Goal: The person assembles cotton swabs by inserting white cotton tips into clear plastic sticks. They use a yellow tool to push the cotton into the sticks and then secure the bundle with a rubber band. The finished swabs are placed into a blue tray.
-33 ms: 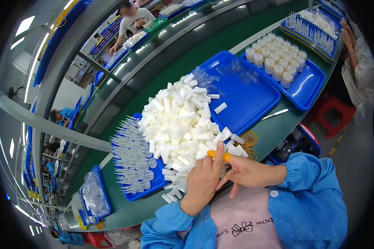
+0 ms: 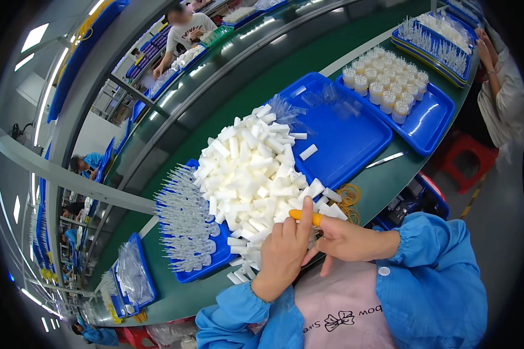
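My left hand [image 2: 283,251] is in front of the white pile, back towards me. Its index finger points up while the others bend away, their tips hidden. My right hand [image 2: 348,238] comes in from the right, fingers spread, and meets the left hand. An orange finger cot [image 2: 316,219] covers one of its fingers, which crosses the left index finger. I see nothing held in either hand. Just beyond them lies a big heap of short white foam-like pieces [image 2: 247,168]. Several yellow rubber bands [image 2: 349,198] lie beside the heap, near my right hand.
Left of the heap, a blue tray [image 2: 218,256] holds many thin clear nozzle-like parts [image 2: 183,218]. Farther off are a blue tray [image 2: 346,136] with clear tubes, a metal blade-like tool [image 2: 385,160], and white-yellow capped cylinders [image 2: 387,78]. A red stool [image 2: 468,160] stands right. Co-workers sit nearby.
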{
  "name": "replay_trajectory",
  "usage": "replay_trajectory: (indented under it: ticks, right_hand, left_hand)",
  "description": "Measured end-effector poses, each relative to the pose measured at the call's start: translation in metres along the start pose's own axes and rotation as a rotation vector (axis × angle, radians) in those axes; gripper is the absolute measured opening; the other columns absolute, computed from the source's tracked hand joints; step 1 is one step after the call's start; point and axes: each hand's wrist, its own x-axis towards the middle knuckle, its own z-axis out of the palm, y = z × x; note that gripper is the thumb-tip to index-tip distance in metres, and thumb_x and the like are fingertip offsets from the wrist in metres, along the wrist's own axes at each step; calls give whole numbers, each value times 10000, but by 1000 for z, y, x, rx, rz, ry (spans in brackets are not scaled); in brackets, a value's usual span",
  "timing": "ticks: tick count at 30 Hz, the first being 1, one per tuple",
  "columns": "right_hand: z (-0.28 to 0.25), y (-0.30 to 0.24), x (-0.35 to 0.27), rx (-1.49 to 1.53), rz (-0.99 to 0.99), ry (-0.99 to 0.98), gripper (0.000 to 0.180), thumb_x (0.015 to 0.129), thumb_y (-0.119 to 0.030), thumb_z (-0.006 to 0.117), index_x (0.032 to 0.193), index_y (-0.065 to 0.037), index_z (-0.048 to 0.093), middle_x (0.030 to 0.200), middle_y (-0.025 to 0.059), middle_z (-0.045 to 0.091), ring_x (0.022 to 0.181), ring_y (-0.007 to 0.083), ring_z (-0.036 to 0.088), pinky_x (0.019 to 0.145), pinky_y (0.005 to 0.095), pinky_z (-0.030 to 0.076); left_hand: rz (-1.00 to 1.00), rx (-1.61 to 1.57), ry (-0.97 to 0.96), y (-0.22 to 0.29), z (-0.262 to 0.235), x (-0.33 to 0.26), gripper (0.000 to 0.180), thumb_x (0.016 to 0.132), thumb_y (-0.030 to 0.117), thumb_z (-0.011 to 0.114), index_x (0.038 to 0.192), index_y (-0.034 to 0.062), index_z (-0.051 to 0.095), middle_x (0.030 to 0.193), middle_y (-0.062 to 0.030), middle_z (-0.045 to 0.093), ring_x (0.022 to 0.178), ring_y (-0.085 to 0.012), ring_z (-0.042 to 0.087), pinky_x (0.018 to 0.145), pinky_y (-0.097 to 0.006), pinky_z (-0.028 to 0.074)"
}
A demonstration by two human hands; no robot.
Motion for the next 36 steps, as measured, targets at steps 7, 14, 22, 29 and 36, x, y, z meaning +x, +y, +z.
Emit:
replay_trajectory:
  ticks: [7,14,22,29,36]
  right_hand:
    - [-4,-15,10,-67,52,-30,611,890,-100,555,1401,-4,234,1172,146,528,965,200,633,649,267,570]
    - [-32,-8,16,124,-71,-202,677,822,-161,683,1367,27,330,1115,117,589,887,171,650,723,228,534]
    - [-36,9,-10,359,-165,459,254,887,-172,613,1066,7,591,940,94,628,749,157,649,649,260,539]
    - [-103,1,-61,-1004,-443,1079,142,787,-92,647,915,-43,685,794,58,590,685,162,552,607,302,437]
    - [-152,31,-67,-1657,-192,1240,131,710,-104,702,822,-51,657,928,78,536,844,260,521,706,372,406]
  left_hand:
    - [47,-175,4,-10,-16,8,897,618,118,687,1434,84,314,836,-56,508,720,-197,533,522,-289,467]
    - [-217,-865,154,-7,2,-3,841,661,40,763,1379,7,325,1011,-121,615,827,-221,614,716,-280,489]
    - [-626,-1622,127,-4,-1,7,661,657,-98,709,1242,42,433,841,-46,565,720,-115,552,672,-232,469]
    - [-527,-2485,-75,-17,-22,-8,593,845,268,625,1334,48,372,1065,-122,507,943,-248,531,768,-370,459]
    - [-551,-2432,-133,-7,-5,-14,742,860,415,616,1409,40,286,1128,-156,501,974,-274,536,800,-409,462]
